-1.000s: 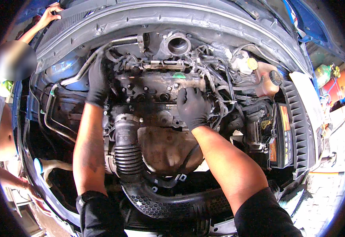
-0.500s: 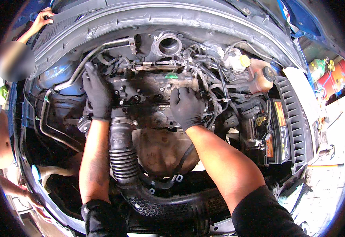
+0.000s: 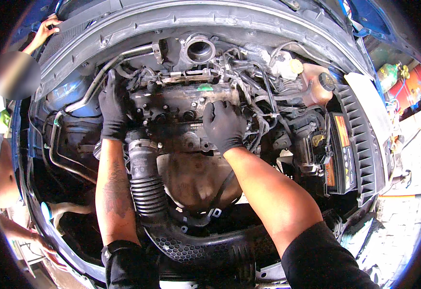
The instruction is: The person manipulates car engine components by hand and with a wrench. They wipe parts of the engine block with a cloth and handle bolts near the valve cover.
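Note:
Both my hands wear black gloves and rest at opposite ends of the dark, dirty valve cover (image 3: 172, 98) on an exposed car engine. My left hand (image 3: 114, 108) is at the cover's left end, one finger straight up along it; its other fingers are curled and partly hidden against the cover's edge. Toward the right end, my right hand (image 3: 224, 123) is closed with its knuckles up, and what lies under its fingers is hidden. A green patch (image 3: 204, 87) shows on the cover between the hands. Below it is a brown metal heat shield (image 3: 193, 180).
A ribbed black intake hose (image 3: 148, 188) runs beside my left forearm. At right stand a coolant tank (image 3: 316, 91) and a battery (image 3: 340, 149). An open round throttle-like port (image 3: 200, 49) sits behind. Another person's hand (image 3: 46, 31) touches the car's far left edge.
The view has shifted slightly, so the engine sits a little higher and further left. A finger of my left hand has straightened upward. My right hand stays closed over the same area.

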Tool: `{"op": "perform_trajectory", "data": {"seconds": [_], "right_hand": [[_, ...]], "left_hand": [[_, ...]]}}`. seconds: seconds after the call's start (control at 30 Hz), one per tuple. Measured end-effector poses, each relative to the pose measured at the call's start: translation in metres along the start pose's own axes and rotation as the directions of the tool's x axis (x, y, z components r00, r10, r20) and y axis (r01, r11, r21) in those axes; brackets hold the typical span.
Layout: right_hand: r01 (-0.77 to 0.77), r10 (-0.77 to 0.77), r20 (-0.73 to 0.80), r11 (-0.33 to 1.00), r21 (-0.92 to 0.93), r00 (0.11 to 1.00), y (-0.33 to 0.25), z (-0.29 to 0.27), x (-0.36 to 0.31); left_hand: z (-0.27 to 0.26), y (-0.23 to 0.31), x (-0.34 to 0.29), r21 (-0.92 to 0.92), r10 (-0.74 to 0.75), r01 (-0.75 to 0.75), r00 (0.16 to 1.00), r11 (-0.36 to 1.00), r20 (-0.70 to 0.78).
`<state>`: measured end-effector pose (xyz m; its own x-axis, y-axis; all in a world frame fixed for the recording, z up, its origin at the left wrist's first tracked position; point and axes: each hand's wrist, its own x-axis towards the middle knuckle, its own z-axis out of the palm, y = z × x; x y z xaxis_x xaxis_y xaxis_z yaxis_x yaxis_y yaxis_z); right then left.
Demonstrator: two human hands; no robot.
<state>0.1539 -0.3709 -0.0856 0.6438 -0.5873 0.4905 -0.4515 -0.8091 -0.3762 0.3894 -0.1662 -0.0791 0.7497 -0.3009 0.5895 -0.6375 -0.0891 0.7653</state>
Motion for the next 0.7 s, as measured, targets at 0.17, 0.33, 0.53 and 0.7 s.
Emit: {"op": "perform_trajectory", "data": {"seconds": [0.17, 0.33, 0.53, 0.7], "right_hand": [[0.002, -0.003, -0.037, 0.999, -0.033, 0.999, 0.011, 0.001, 0.0], [-0.04, -0.085, 0.227, 0.868, 0.494, 0.97, 0.016, -0.022, 0.004], [0.069, -0.241, 0.138, 0.69, 0.72, 0.961, 0.002, -0.11, -0.015], [0.065, -0.433, 0.243, 0.584, 0.809, 0.868, 0.011, -0.249, -0.033]], "left_hand": [[0.025, 0.021, 0.011, -0.145, -0.186, 0.168, 0.976, 0.975, -0.118], [0.0, 0.044, 0.023, 0.129, -0.453, 0.457, 0.889, 0.88, -0.066], [-0.009, 0.246, -0.006, 0.011, -0.343, 0.355, 0.91, 0.935, -0.235], [-0.06, 0.409, -0.172, 0.237, 0.168, -0.186, 0.981, 0.953, 0.096]]}}
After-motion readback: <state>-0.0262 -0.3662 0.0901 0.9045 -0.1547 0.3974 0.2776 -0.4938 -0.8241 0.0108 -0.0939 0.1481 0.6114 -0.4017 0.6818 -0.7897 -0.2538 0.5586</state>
